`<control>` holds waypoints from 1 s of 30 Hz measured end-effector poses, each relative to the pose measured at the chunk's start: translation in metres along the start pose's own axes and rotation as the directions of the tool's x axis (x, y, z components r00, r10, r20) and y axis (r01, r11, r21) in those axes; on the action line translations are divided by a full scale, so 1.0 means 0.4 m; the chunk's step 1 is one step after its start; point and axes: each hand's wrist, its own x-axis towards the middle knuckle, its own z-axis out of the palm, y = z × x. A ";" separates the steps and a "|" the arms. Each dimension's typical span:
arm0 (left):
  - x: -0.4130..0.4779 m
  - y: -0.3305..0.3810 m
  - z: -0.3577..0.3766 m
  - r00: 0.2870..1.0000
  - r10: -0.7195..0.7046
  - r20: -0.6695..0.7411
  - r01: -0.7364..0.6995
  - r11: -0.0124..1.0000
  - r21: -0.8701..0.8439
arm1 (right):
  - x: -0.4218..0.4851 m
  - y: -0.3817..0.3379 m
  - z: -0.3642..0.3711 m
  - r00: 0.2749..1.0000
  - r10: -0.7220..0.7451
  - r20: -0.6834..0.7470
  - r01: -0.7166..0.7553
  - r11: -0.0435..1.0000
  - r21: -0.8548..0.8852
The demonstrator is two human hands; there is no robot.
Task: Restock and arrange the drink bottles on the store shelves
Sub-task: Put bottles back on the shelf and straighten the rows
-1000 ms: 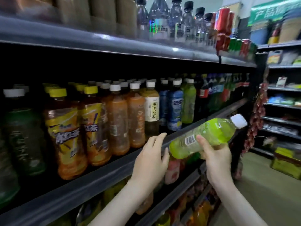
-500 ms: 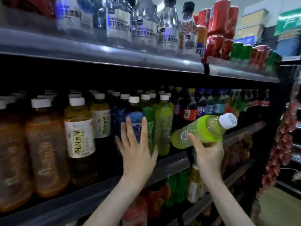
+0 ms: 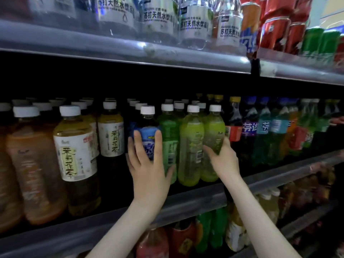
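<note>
Nearest to us, the left hand (image 3: 147, 164) lies with fingers spread and straight, flat on the front of the blue-labelled bottle (image 3: 149, 133), thumb out toward a darker green bottle (image 3: 168, 131). The right hand (image 3: 224, 161) has its fingers curled round the lower body of the lime-green bottle (image 3: 214, 127). That bottle stands upright on the middle shelf (image 3: 195, 200), just behind the front lip. It presses against a matching green bottle (image 3: 190, 144) on its left, and a dark cola bottle (image 3: 235, 120) crowds its right, so we see no side room. Left of the blue label a dark gap opens in front of a set-back jasmine tea bottle (image 3: 110, 135). Above the white caps there is clear headroom under the upper shelf (image 3: 130, 53), which carries soda water bottles (image 3: 193, 25) and red cans (image 3: 275, 32).
</note>
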 end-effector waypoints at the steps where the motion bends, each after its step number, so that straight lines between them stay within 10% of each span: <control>1: 0.001 0.001 0.000 1.000 -0.001 -0.001 0.001 1.000 0.006 | -0.007 0.006 0.012 1.000 -0.005 0.014 0.005 1.000 0.001; 20: -0.111 0.012 -0.090 0.983 0.079 0.165 -0.064 0.993 -0.096 | -0.210 0.034 0.075 0.949 -0.301 -0.098 0.272 0.933 -0.236; 25: -0.303 -0.090 -0.186 0.932 0.311 0.185 -0.256 0.928 -0.271 | -0.449 0.047 0.164 0.790 -0.612 -0.029 0.613 0.789 0.038; 30: -0.534 -0.319 -0.385 0.910 0.025 0.414 0.043 0.987 -0.154 | -0.719 0.028 0.386 0.701 -0.633 0.328 0.551 0.773 0.312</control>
